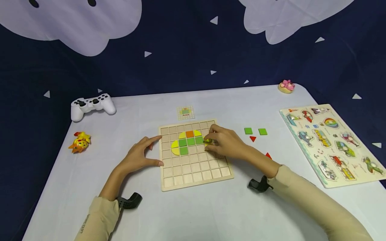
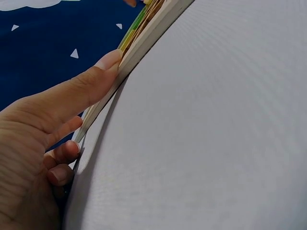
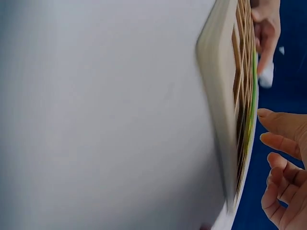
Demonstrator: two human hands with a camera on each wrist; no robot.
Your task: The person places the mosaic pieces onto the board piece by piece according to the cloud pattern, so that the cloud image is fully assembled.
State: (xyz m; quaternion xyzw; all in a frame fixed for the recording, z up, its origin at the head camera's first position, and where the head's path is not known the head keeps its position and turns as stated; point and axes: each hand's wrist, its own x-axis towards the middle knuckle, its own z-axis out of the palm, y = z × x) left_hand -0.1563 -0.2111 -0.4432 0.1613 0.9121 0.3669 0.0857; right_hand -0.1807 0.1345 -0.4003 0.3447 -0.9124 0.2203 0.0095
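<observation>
While the left hand is spread against the left edge of the wooden grid board, thumb and forefinger straight and nothing gripped, the right hand is curled over the board's right side, where a yellow-green tile is pinched at the fingertips and held just at the end of the row of green tiles. A piece-placing step is judged to be in hand: the tile appears to be hovering at or entering its cell, though full seating cannot be told. What is called for next is a flat press into the square while the board is kept braced.

From the head view alone the coloured pattern, the pattern card, the spare green squares and the red triangle are shown. Only in the left wrist view is the thumb seen pressed flat to the board's rim; in the right wrist view the board is seen edge-on, with the tile itself not made out.
</observation>
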